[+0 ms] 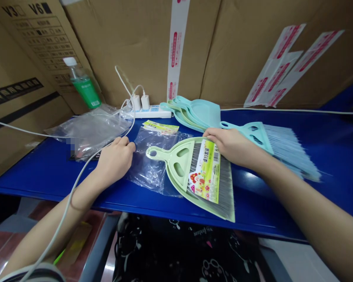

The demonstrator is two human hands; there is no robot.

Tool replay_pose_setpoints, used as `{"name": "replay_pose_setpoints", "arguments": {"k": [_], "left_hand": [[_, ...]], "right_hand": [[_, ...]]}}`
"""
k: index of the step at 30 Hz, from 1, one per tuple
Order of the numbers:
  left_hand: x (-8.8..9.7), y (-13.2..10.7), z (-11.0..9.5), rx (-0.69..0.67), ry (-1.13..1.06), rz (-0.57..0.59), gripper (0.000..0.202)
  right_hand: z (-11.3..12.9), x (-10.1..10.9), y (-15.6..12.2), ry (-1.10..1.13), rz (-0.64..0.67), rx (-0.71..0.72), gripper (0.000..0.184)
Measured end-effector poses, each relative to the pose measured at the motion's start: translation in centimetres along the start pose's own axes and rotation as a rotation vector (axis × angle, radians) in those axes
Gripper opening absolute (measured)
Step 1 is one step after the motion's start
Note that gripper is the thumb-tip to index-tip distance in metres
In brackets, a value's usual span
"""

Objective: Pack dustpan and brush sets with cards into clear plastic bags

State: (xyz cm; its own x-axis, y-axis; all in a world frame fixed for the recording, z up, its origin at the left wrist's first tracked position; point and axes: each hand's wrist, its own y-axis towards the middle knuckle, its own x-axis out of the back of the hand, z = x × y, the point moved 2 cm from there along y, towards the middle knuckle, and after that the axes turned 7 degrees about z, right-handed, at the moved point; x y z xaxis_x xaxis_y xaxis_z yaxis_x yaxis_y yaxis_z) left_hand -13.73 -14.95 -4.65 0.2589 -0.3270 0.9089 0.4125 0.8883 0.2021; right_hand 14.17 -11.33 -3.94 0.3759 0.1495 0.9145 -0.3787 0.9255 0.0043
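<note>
Bottle (82, 84), green label, white cap: stands upright at the far left against the cardboard boxes (129, 43), back out of my reach.

Loose clear bags (90, 129): heaped flat on the blue table (326, 145), just left of my left hand, near enough to draw from.

White cable (76, 184): runs from the power strip (148, 112) at the back wall across the table and over my left forearm.

Left hand (115, 159): fingers curled, knuckles up, pinching the left edge of a clear bag (153, 156) that lies flat. I judge the grip pins the bag in place.

Green dustpan and brush set (191, 172): lies flat at the centre of the table, handle end over the bag's right part, bristles toward the near edge, printed label card across it.

Right hand (228, 145): palm down, fingers bent over the far upper corner of the set, touching the card's top edge. Whether it grips or merely presses I cannot tell.

Stacked dustpans (194, 111): blue and green, nested behind the set, just beside the power strip.

Blue brushes (279, 147): piled right of my right hand, bristles pointing right.
</note>
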Motion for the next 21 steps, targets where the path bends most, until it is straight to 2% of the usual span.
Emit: {"name": "replay_pose_setpoints", "arguments": {"k": [4, 11, 17, 21], "left_hand": [[-0.1, 0.1, -0.1, -0.048, -0.155, -0.005, 0.029], [1.0, 0.3, -0.2, -0.034, -0.526, -0.045, 0.025], [0.3, 0.6, -0.2, -0.061, -0.784, 0.021, 0.02], [-0.5, 0.9, 0.1, -0.024, -0.923, 0.133, 0.015]], "right_hand": [[0.2, 0.0, 0.0, -0.002, -0.018, 0.003, 0.022], [0.4, -0.1, -0.3, 0.026, -0.052, 0.005, 0.017], [0.7, -1.1, -0.1, 0.043, -0.01, -0.018, 0.014], [0.4, -1.6, 0.2, 0.058, -0.015, 0.024, 0.013]]}}
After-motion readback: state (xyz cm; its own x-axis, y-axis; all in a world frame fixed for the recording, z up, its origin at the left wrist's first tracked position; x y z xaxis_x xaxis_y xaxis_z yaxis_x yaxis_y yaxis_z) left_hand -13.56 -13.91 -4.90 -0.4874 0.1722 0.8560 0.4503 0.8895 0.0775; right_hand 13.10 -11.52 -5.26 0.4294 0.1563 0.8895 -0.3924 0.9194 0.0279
